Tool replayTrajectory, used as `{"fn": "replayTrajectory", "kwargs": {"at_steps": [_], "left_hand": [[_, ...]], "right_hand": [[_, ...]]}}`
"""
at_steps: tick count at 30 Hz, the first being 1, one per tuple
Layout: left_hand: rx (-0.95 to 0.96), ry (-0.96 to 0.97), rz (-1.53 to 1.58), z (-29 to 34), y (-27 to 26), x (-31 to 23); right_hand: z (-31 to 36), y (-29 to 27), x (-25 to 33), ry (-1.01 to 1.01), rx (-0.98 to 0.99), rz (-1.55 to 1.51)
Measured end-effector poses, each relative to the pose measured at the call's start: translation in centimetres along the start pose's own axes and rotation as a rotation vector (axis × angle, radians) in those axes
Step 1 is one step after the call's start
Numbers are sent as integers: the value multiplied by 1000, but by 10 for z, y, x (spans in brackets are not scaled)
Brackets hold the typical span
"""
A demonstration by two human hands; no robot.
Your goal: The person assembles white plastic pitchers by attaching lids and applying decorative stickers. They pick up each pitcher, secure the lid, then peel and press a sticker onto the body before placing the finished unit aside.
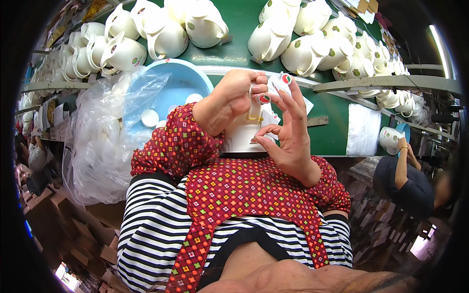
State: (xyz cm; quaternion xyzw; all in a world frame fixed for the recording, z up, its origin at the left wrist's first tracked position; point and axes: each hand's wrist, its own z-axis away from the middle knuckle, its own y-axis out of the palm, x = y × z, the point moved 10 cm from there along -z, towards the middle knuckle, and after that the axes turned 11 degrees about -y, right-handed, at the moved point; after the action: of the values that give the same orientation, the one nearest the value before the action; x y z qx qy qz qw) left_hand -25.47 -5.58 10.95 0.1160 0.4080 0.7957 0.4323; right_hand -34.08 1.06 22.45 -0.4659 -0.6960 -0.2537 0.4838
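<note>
A green work surface (334, 100) spans the view, crossed by a pale rail (221, 72). Beyond the rail, white jugs (168, 39) sit in clusters to left and right. Nearer lie a flat metal strip (318, 121) and, farther right, a white plastic stack (363, 131). Whether the blue basin (188, 77) rests on the surface is hard to tell.

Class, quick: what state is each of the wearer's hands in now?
Left hand: closed around the white jug's handle.
Right hand: thumb and one finger nearly meeting, others extended; whether it holds anything cannot be told.
</note>
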Motion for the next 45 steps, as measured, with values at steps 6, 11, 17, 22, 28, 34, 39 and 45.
{"fn": "replayTrajectory", "kwargs": {"at_steps": [6,11,17,22,28,34,39,45], "left_hand": [[26,16,-12,4,0,-1],[62,7,47,0,-4,0],[144,-22,82,-4,-6,3],[192,-31,70,-5,-5,5],[219,-22,91,2,3,6],[158,-29,37,5,12,4],[239,-19,-3,-2,23,1],[245,71,-110,-10,28,-8]], "right_hand": [[0,4,-3,12,-13,37],[-1,10,-5,-21,60,143],[1,16,-2,-131,43,272],[4,16,3,-247,91,470],[1,-5,0,-295,-33,797],[2,-25,0,-236,-99,706],[-8,-52,-7,-215,-236,504],[-16,-56,-17,-87,-326,191]]}}
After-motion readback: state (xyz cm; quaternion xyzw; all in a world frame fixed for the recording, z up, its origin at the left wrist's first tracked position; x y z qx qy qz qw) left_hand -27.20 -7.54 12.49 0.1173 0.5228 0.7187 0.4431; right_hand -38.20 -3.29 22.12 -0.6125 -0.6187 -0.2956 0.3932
